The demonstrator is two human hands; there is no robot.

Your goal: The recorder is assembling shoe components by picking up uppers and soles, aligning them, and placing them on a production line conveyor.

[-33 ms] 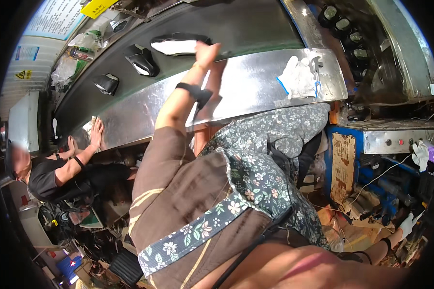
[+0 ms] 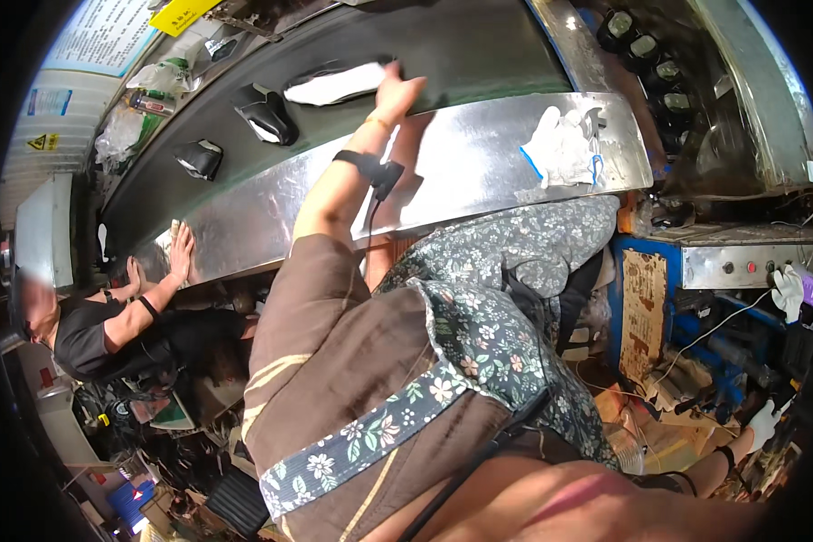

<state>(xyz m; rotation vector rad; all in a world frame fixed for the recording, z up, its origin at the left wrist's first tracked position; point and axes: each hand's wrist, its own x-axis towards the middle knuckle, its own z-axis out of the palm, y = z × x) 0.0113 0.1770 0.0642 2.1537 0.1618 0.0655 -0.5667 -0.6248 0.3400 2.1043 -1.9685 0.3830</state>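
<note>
My left hand (image 2: 396, 93), bare, reaches over the conveyor belt. Its fingers close on the right end of a black shoe part (image 2: 339, 84) whose long white underside faces up. Farther left on the belt lie a black-and-white shoe part (image 2: 266, 115) and a smaller one (image 2: 200, 159). Low at the right edge, my right hand (image 2: 764, 425) wears a white glove. Its fingers look closed beside dark things, but what they hold is too small to make out. A dark strap with a small black device (image 2: 386, 180) sits round my left forearm.
A metal ledge (image 2: 479, 144) runs along the belt's near side, with white gloves (image 2: 558, 144) and a pincer-like tool (image 2: 595, 144) on it. At left, a co-worker (image 2: 108, 316) rests both hands on the ledge. A control panel (image 2: 736, 267) stands at right; several dark items (image 2: 643, 47) line up above.
My left hand has shifted slightly right along the shoe part, toward its end. The shoe part has tipped, so more of its white underside shows. My right gloved hand has hardly moved.
</note>
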